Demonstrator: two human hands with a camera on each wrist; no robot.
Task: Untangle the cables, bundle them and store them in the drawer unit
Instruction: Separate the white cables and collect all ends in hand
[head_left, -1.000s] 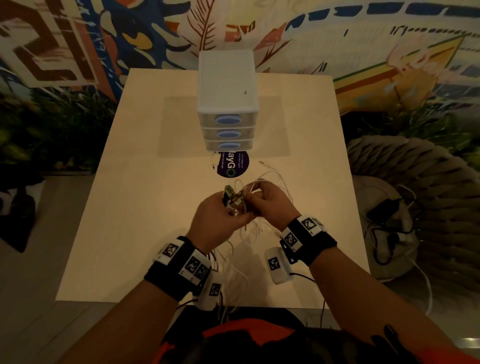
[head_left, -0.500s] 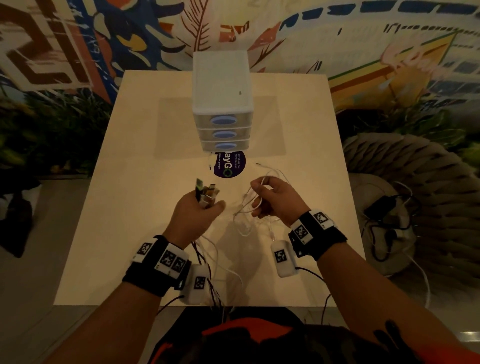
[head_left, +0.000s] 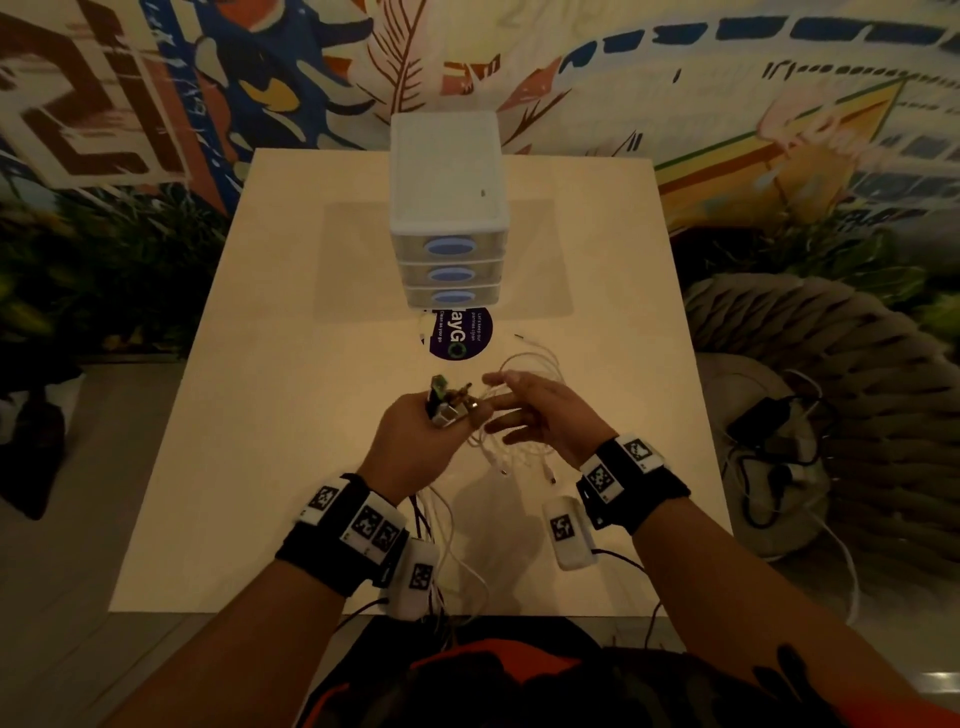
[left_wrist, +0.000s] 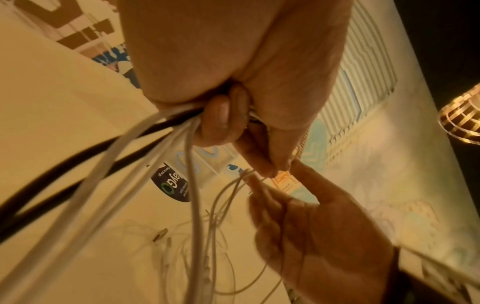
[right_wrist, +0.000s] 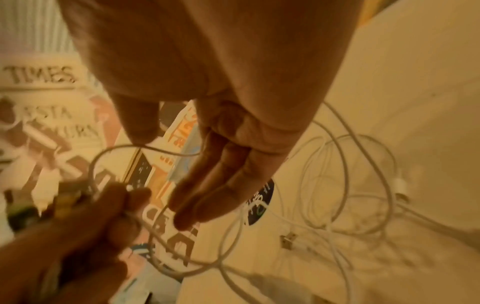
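Note:
My left hand (head_left: 441, 418) grips a bunch of cable ends (head_left: 445, 396), plugs sticking up above the fist; white and black cables (left_wrist: 145, 144) trail from it toward my body. Just right of it, my right hand (head_left: 519, 410) has its fingers (right_wrist: 207, 185) straight, the tips reaching the left thumb. A thin white cable loop (right_wrist: 109, 156) runs past the right thumb tip and into the left hand's pinch (right_wrist: 130, 193). More loose white cables (head_left: 524, 457) lie tangled on the table under the right hand. The white drawer unit (head_left: 449, 208) stands at the table's far middle, all three drawers closed.
A round dark sticker (head_left: 460, 332) lies on the beige table (head_left: 270, 415) just in front of the drawer unit. One white cable end (head_left: 524, 339) reaches right of the sticker. To the right of the table, a woven pouf (head_left: 810, 374) and a power strip with cables (head_left: 769, 431) are on the floor.
Half a second ago my hands were apart, the right one curled round white cable. The right hand has since come back to the left, fingers straightened; the left still grips the plug ends.

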